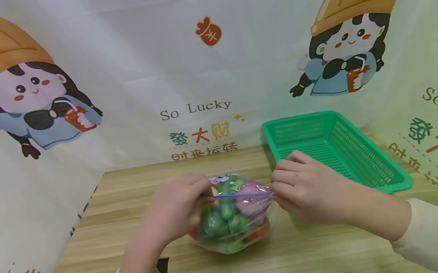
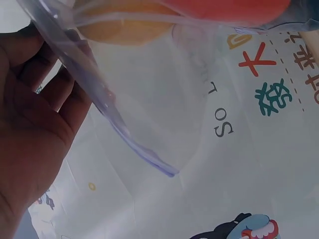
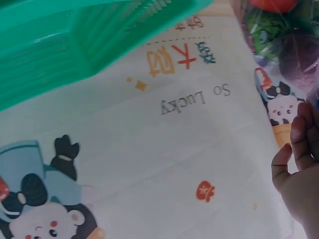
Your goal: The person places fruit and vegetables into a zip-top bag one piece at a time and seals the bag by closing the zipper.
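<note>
A clear zip bag (image 1: 230, 244) full of toy-like produce rests on the table; green, pink, red and yellow pieces show through the plastic. Along its top runs a purple zip strip (image 1: 241, 194). My left hand (image 1: 176, 207) pinches the strip's left end, and in the left wrist view its fingers lie against the zip edge (image 2: 107, 104). At the opposite end, my right hand (image 1: 308, 185) pinches the bag's top corner. In the right wrist view, that hand (image 3: 304, 169) is partly cut off by the frame, with a crinkled bag side (image 3: 271, 55) above it.
A green plastic basket (image 1: 377, 155) with perforated sides stands behind my right hand at the back right. The wood-grain table (image 1: 129, 199) meets a printed white cloth (image 1: 136, 74) hung at the back and sides.
</note>
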Demonstrator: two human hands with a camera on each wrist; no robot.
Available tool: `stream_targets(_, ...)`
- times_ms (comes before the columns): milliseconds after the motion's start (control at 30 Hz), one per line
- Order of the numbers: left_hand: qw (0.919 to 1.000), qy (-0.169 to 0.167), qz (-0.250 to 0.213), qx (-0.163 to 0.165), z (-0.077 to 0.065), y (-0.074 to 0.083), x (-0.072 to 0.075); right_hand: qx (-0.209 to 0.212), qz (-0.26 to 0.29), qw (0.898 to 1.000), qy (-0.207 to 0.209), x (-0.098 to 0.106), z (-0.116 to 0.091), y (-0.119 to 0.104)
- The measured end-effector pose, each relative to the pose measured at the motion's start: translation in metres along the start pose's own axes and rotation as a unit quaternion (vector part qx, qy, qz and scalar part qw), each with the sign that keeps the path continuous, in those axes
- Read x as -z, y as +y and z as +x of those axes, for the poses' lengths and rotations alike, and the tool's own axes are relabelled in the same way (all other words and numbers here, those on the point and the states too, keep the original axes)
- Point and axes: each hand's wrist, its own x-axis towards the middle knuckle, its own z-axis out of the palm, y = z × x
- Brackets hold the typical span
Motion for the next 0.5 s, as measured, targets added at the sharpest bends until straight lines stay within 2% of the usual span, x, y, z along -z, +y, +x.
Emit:
stream_targets(300,0.9998,0.0,-0.018,-0.004,0.001,0.002,0.003,0.009,0.02,0.999,0.024,0.009,-0.01,0.001)
stream_targets(400,0.9999,-0.011,-0.012,0.001,0.001,0.002,0.004,0.01,0.047,0.998,0.035,0.012,-0.007,-0.005)
stream_targets(500,0.9993,-0.037,-0.007,0.009,-0.001,0.0,0.006,0.025,0.094,0.994,0.054,0.013,-0.001,-0.019)
